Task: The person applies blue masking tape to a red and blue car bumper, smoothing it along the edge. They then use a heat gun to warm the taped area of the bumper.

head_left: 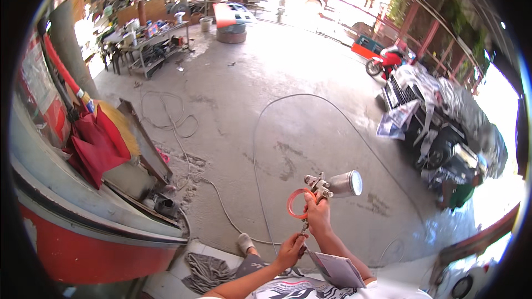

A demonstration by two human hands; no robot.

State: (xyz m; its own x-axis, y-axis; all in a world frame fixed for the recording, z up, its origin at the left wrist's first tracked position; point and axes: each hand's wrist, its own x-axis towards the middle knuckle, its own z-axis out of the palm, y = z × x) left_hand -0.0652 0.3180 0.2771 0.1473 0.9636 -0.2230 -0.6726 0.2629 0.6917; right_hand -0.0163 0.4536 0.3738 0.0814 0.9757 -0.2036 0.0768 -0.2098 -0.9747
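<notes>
In front of my body my right hand [319,217] is closed round the handle of a metal spray gun [321,186]. The gun's silver cup [346,183] sticks out to the right, its round end bright with light. An orange ring [295,204], which looks like a roll of tape, hangs at the gun's left side by my right fingers. Just below, the fingers of my left hand [291,251] are pinched round the hose fitting [304,227] at the bottom of the handle. A flat greyish board or folder [339,270] lies between my forearms, against my shirt.
A long air hose [255,149] loops across the concrete floor. At left stand a red and white vehicle body panel [100,246], a red dustpan [100,144] and a broom. Covered items [443,105] and a red motorbike [392,61] line the right. A cluttered workbench [152,44] stands far left.
</notes>
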